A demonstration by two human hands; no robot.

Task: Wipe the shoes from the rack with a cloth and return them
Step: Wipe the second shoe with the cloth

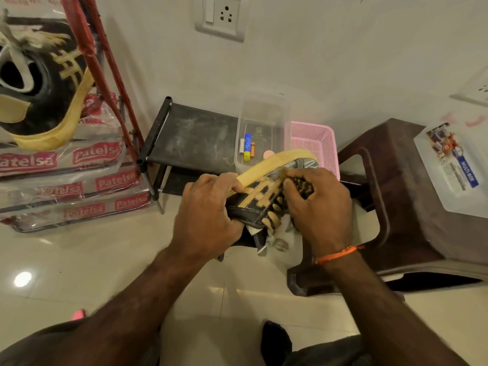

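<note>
My left hand grips the heel end of a black shoe with tan stripes and a yellow sole, held on its side above the floor. My right hand grips a dark patterned cloth and presses it on the shoe's upper near the toe. Its matching shoe sits at the top left on stacked packets. The low black shoe rack stands against the wall behind the held shoe.
A clear plastic box with batteries and a pink basket sit on the rack. A brown plastic stool on the right carries a clear lidded box. Red poles lean at left.
</note>
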